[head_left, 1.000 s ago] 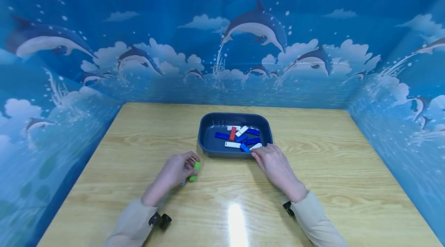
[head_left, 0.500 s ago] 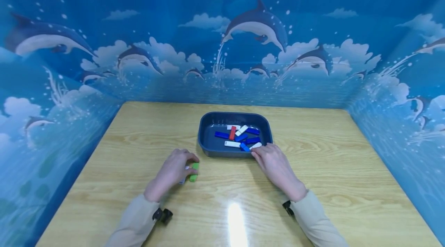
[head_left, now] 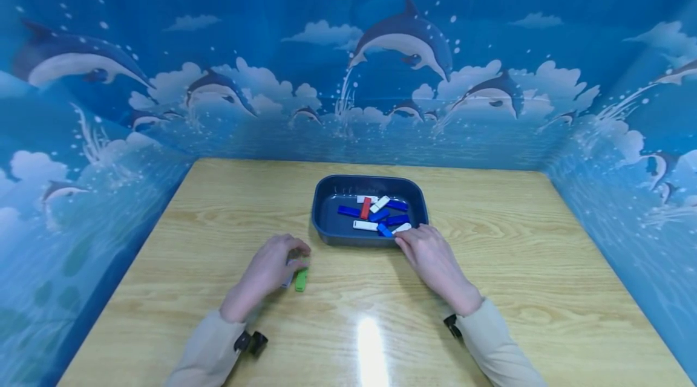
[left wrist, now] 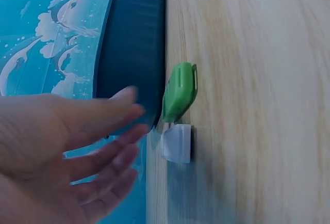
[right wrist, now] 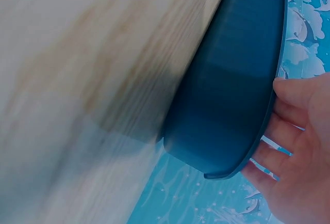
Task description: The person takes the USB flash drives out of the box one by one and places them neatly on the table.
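Observation:
In the head view my left hand [head_left: 274, 266] hovers beside a small green stick [head_left: 301, 280], which looks like a USB flash drive. The left wrist view shows the fingers loose and apart from the green stick. A pale greyish-white stick [left wrist: 177, 144] lies beside it on the table, partly hidden by the hand in the head view. My right hand [head_left: 432, 260] grips the near right rim of a dark blue tray [head_left: 348, 240], thumb on the rim, other fingertips hidden behind it. Blue sticks [head_left: 348, 211], white sticks [head_left: 365, 225] and a red stick [head_left: 365, 208] lie inside the tray.
The wooden table [head_left: 490, 224] runs back to a blue dolphin-print curtain [head_left: 348, 133], which also closes off both sides. A bright light reflection lies on the table in front of the tray.
The green stick has shifted slightly toward the table's near side, and its top is more covered by my left hand. My right hand stays at the tray's rim.

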`<state>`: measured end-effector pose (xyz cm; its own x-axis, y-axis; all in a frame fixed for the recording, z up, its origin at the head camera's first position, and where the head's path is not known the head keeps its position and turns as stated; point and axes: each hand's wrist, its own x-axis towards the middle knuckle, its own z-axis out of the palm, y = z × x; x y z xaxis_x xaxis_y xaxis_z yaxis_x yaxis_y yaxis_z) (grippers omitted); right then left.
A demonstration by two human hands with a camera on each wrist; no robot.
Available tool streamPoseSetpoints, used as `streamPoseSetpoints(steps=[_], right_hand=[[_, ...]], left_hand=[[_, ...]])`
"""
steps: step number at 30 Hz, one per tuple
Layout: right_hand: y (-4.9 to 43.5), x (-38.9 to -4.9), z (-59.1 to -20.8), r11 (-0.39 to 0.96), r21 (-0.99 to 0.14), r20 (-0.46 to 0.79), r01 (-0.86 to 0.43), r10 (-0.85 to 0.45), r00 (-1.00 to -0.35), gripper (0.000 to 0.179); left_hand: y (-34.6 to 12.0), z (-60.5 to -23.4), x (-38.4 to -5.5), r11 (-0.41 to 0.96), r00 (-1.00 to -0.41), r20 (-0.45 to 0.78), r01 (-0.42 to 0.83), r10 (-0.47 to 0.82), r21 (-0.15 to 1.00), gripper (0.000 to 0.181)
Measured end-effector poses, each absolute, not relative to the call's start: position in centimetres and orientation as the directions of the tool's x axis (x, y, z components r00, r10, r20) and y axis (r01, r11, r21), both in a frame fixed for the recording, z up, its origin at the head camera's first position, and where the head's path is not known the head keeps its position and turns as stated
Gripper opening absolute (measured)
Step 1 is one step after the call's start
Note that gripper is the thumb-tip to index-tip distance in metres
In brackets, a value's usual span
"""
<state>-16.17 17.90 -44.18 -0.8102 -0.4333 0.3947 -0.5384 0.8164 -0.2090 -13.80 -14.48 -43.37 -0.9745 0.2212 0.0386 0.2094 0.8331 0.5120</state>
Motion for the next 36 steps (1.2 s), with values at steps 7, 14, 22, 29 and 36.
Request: streamPoseSetpoints(steps=[7, 14, 22, 29, 36], right_hand=[[17.9, -16.2, -44.2, 0.818, -0.204, 0.396, -0.539, -0.434, -0.809, 0.013], [17.9, -16.2, -44.1, 0.817, -0.2, 0.405, -0.541, -0.433, -0.805, 0.012], [17.9, -16.2, -44.3, 0.817, -0.202, 0.407, -0.54, -0.431, -0.805, 0.012], [17.9, -16.2, -44.3, 0.821, -0.208, 0.386, -0.532, -0.431, -0.815, 0.012], [17.9, -16.1, -44.3, 0.825, -0.209, 0.376, -0.526, -0.429, -0.822, 0.013]], left_hand=[[-14.3, -43.0, -14.4, 0.78, -0.972, 0.205, 0.214, 0.112, 0.588, 0.01], [-13.0, -41.2, -15.5, 0.767, -0.954, 0.267, 0.274, 0.139, 0.58, 0.012], [-9.9, -39.4, -17.6, 0.799, -0.956, 0.247, 0.273, 0.161, 0.536, 0.01], [-7.7, -39.4, -19.7, 0.823, -0.959, 0.221, 0.268, 0.177, 0.501, 0.01], [-6.3, -40.4, -21.9, 0.845, -0.963, 0.153, 0.269, 0.222, 0.462, 0.012]])
